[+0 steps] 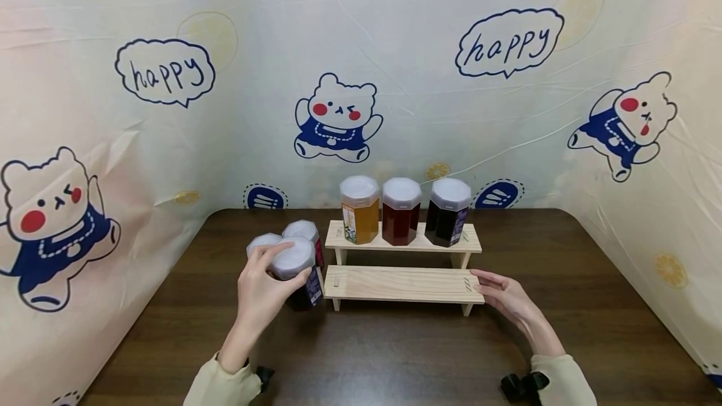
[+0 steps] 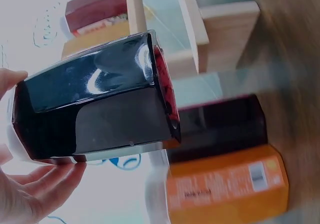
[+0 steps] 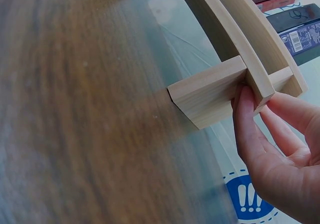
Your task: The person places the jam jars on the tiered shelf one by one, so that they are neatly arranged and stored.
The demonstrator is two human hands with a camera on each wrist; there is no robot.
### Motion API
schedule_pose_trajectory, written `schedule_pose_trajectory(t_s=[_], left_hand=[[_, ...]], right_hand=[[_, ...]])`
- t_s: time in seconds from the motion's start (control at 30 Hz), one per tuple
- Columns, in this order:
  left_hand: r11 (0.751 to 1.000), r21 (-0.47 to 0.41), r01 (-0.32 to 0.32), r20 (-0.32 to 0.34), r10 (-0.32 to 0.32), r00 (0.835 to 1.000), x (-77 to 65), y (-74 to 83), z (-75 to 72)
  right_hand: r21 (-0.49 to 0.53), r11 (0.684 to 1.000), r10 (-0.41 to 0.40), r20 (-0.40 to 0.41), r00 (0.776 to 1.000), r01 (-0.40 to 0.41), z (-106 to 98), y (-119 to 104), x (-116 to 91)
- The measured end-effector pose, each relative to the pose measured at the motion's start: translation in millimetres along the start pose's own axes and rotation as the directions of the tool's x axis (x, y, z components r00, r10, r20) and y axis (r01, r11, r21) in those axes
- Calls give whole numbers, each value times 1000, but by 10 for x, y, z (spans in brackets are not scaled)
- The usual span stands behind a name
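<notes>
My left hand [image 1: 265, 290] grips a dark jar [image 2: 95, 101] by its white lid, fingers and thumb around the lid's sides. In the left wrist view this jar is raised off the table, near two standing jars: one dark [image 2: 220, 126], the other orange [image 2: 230, 186] with a barcode label. A two-tier wooden rack [image 1: 400, 284] stands right of them. My right hand [image 1: 510, 302] pinches the right end of its lower shelf between thumb and fingers. On the upper shelf stand an amber jar [image 1: 361, 221], a red jar [image 1: 401, 221] and a dark jar [image 1: 445, 221].
The brown wooden table [image 1: 372, 356] extends around the rack. Behind it hangs a pale cloth [image 1: 417, 124] printed with bears and the word "happy"; the cloth also rises along both sides.
</notes>
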State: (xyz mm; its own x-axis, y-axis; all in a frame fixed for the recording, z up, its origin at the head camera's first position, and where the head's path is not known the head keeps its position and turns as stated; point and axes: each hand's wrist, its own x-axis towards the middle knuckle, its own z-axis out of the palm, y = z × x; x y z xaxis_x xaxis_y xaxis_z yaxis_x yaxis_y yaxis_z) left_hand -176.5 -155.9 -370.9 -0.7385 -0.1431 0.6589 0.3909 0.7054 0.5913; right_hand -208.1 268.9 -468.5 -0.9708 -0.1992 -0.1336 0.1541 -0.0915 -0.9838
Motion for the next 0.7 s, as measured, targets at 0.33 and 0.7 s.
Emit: schedule_pose_trajectory(t_s=[0.33,0.7], left_hand=[[997,-75,-32,83,38,996,16,267,203],[983,-146,-112,122,130,984,-1,474,458]], right_hand=[[-8,1000,18,-10,1000,-18,2,-16,-14],[-2,1000,13,-8,1000,-13,11,-22,-18]])
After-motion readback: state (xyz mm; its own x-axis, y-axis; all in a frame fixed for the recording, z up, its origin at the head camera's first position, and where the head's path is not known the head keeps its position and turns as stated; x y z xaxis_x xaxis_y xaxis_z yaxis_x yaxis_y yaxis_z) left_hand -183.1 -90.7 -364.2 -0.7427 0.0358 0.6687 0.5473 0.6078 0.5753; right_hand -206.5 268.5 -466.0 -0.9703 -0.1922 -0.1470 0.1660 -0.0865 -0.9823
